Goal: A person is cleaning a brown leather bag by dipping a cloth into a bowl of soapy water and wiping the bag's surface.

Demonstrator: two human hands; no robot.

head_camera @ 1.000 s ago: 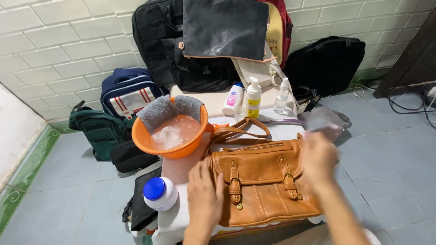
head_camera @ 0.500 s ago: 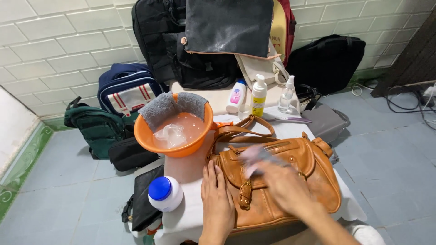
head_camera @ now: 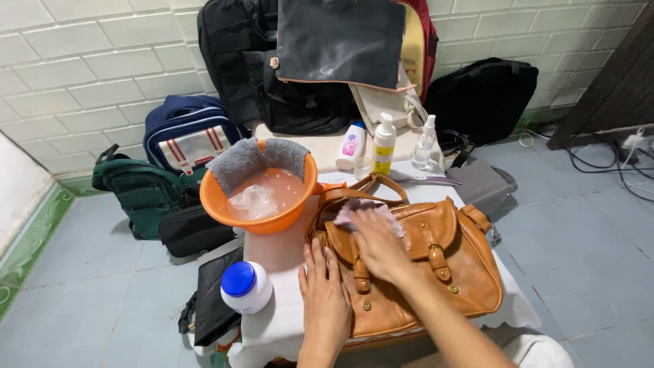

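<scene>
A tan leather handbag (head_camera: 436, 272) lies on a small white-covered table (head_camera: 279, 327). My left hand (head_camera: 325, 300) rests flat on the bag's left end, fingers spread. My right hand (head_camera: 377, 240) presses a pale cloth (head_camera: 354, 210) against the bag's upper left flap near the handle. Just left of the bag stands an orange basin (head_camera: 262, 194) holding soapy water, with a grey cloth (head_camera: 255, 160) draped over its far rim.
A white jar with a blue lid (head_camera: 245, 286) stands at the table's front left. Three bottles (head_camera: 383, 143) stand behind the bag. Backpacks and black bags (head_camera: 306, 75) lean along the tiled wall. Cables (head_camera: 606, 153) lie on the floor at right.
My right hand swung from the bag's right side across to its upper left flap, carrying the pale cloth. The left hand stayed on the bag's left end.
</scene>
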